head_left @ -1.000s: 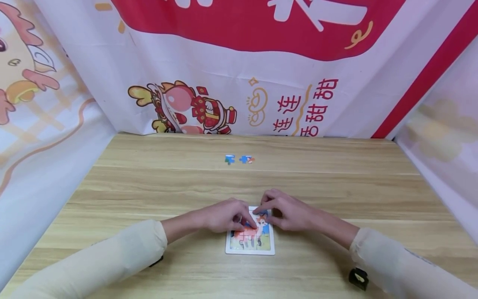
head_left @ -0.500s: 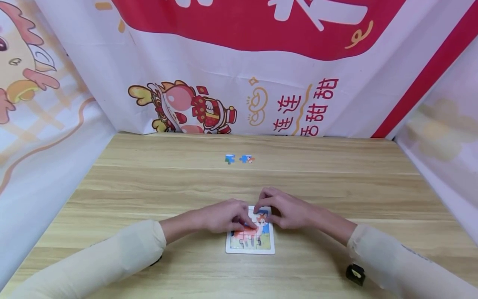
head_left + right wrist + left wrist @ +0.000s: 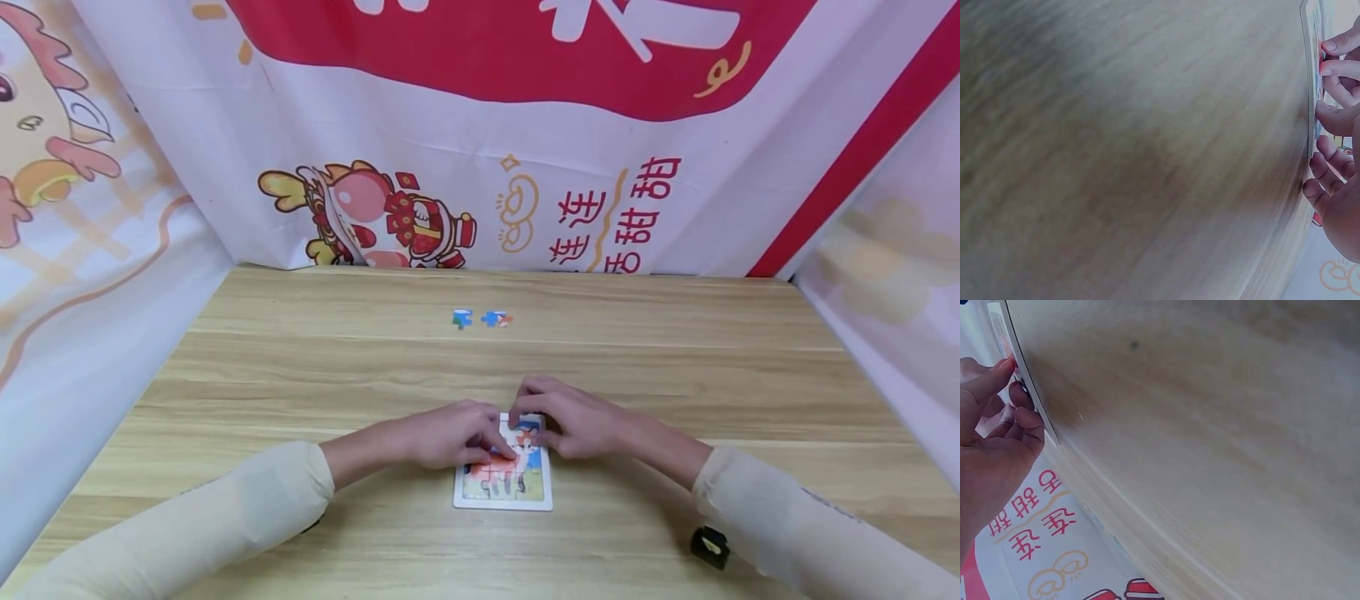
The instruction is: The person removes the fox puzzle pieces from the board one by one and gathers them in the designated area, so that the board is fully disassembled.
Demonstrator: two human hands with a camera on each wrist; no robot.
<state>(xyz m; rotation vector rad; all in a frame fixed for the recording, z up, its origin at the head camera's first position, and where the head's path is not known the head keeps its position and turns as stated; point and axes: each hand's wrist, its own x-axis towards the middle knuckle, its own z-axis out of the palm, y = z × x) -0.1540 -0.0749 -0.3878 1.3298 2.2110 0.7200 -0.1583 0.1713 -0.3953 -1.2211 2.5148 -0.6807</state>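
Note:
In the head view a small jigsaw puzzle [image 3: 491, 503] in a white frame lies on the wooden table, showing an orange deer-like animal. My left hand [image 3: 453, 433] reaches over its left side, index fingertip pressing on the picture and thumb low beside it. From the right, my right hand [image 3: 573, 417] holds a blue-and-orange puzzle piece [image 3: 528, 432] at the upper right of the frame between bent index finger and thumb. That piece looks flat in the frame. The left wrist view shows the left fingers [image 3: 999, 372] at the frame's edge. The hands partly cover the puzzle's top.
Two loose blue puzzle pieces lie towards the back of the table [image 3: 337, 367], one with green [image 3: 462, 318] and one with orange [image 3: 496, 319]. Printed cloth [image 3: 450, 125] hangs behind and at both sides. A black device [image 3: 710, 547] sits under the right sleeve.
My right hand has shifted slightly up and left, its index finger bending more, and the right forearm has moved a little left. My left hand has stayed nearly still.

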